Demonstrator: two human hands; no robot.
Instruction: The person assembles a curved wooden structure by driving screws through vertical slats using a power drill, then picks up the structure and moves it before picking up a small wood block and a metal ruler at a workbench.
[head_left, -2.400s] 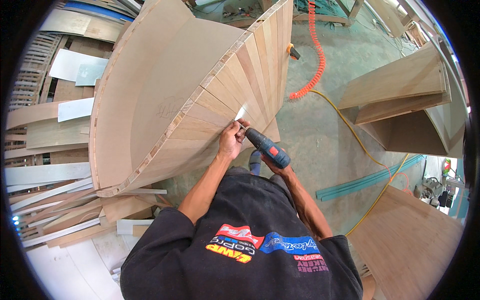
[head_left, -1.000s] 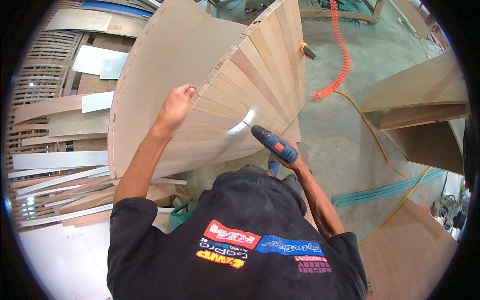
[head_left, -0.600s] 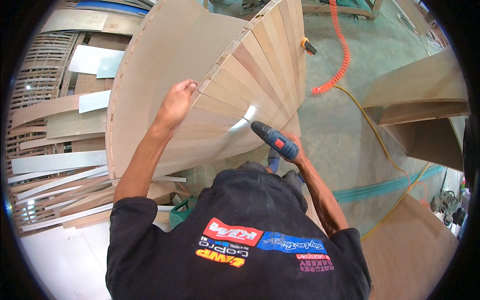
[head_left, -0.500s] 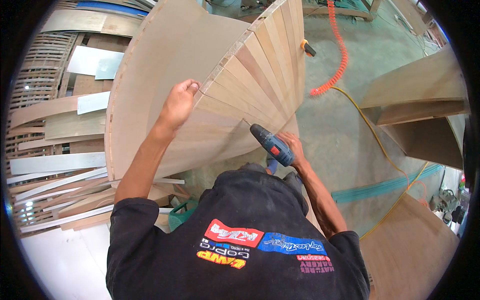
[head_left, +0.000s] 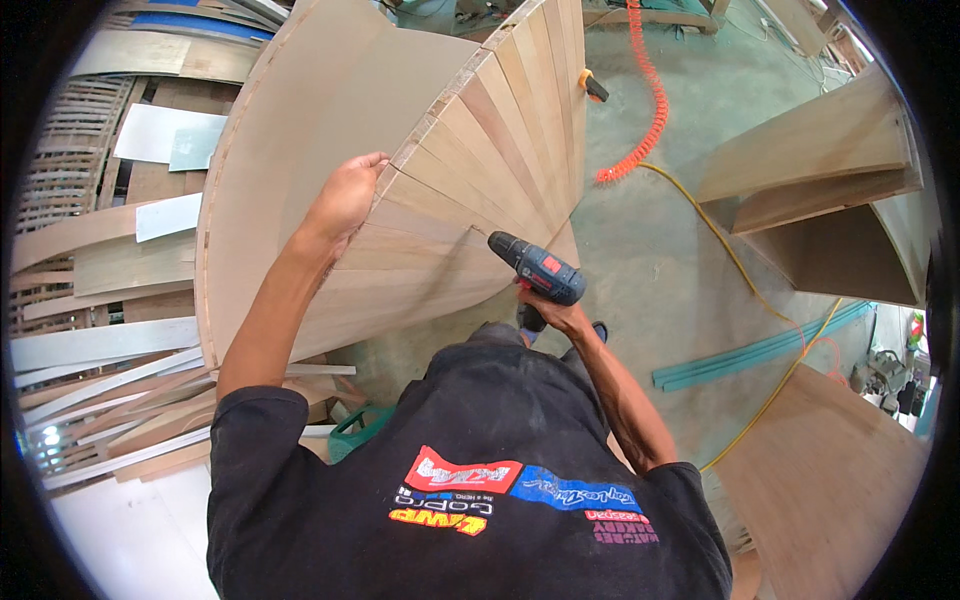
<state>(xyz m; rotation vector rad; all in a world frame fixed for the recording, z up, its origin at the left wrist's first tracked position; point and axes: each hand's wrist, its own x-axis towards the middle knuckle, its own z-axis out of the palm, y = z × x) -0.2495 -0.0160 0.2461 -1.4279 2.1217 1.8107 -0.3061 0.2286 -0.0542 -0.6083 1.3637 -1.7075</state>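
A large curved wooden piece, faced with fanned-out slats (head_left: 450,190), stands in front of me. My left hand (head_left: 345,203) grips its upper edge at the left, thumb along the rim; some fingers are hidden. In my right hand (head_left: 556,312) is a dark blue cordless drill (head_left: 540,270), held by the handle below its body. The thin bit points up and left at the lower slats. Whether the tip touches the wood, I cannot tell.
An orange-handled clamp (head_left: 594,86) sits on the piece's far right edge. A coiled orange hose (head_left: 655,110) and yellow hose (head_left: 735,255) cross the floor. Wooden box-like pieces (head_left: 815,165) stand at right; stacked boards (head_left: 110,335) lie at left.
My right hand has swung lower and left under the drill, and the drill has rolled more upright. My left hand's fingers have closed around the panel edge. The whole view has shifted slightly.
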